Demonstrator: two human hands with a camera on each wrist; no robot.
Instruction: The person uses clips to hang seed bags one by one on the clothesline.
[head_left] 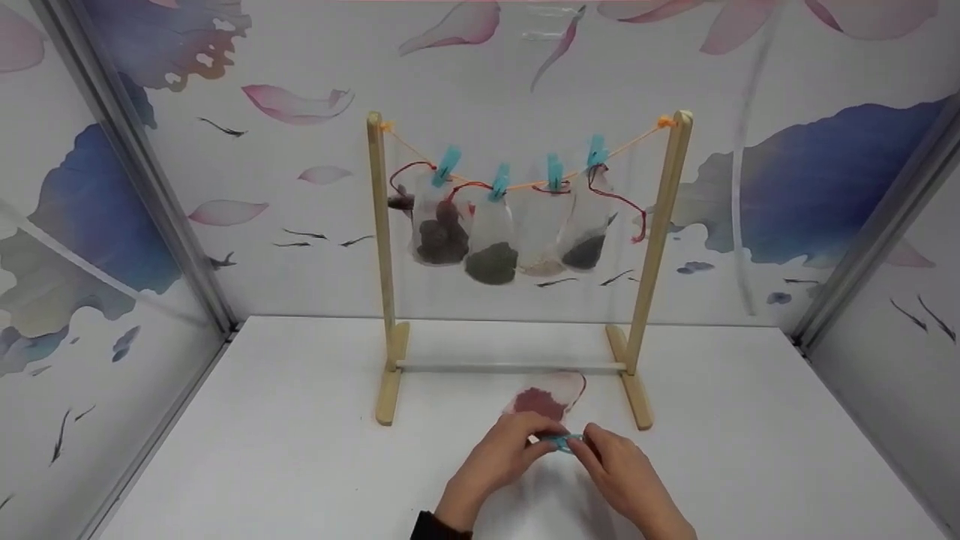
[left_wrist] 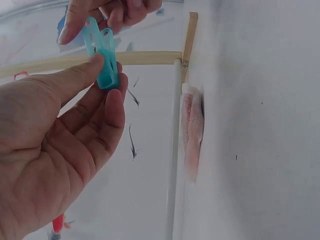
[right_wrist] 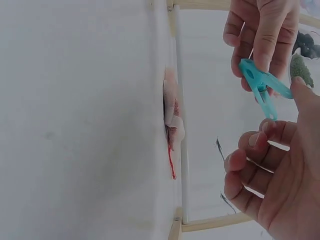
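A turquoise plastic clothespin (head_left: 562, 442) is held low over the table, between both hands. My left hand (head_left: 504, 450) pinches its jaw end between thumb and fingers, as the left wrist view shows with the clothespin (left_wrist: 106, 70). At the handle end, my right hand (head_left: 624, 466) has its thumb and index finger at the two spread handles; the other fingers are loosely curled in the right wrist view. Just beyond the hands, a sheer pouch (head_left: 538, 403) with reddish contents and a red drawstring lies on the table.
A wooden stand (head_left: 379, 247) carries an orange string with several filled sheer pouches (head_left: 491, 262) hung by turquoise clothespins (head_left: 500, 182). A white crossbar (head_left: 510, 367) joins its feet. Patterned panels (head_left: 315, 277) enclose the white table (head_left: 262, 435).
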